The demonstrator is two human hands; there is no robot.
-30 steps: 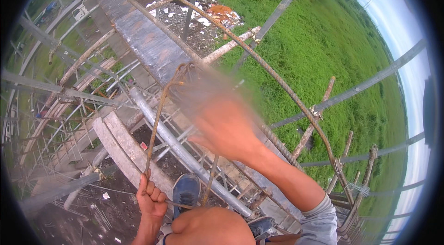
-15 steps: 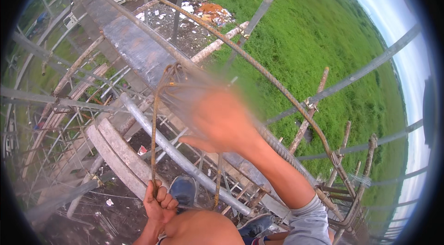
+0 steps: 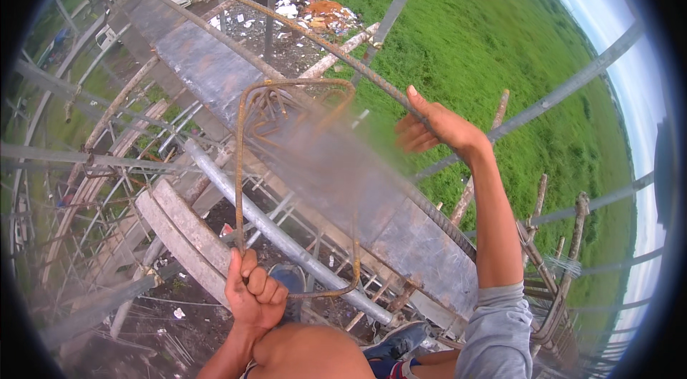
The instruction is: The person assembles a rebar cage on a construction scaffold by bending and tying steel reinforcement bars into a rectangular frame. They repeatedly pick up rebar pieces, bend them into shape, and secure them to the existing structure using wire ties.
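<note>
Rusty rebar stirrups point(image 3: 297, 164) in left hand point(image 3: 252, 293)

Two hands point(image 3: 254, 297) point(image 3: 436, 128), one bundle of rusty rebar stirrups point(image 3: 297, 164) (individual loops blurred together), two shoes point(image 3: 397, 342) point(image 3: 290, 282).
</note>
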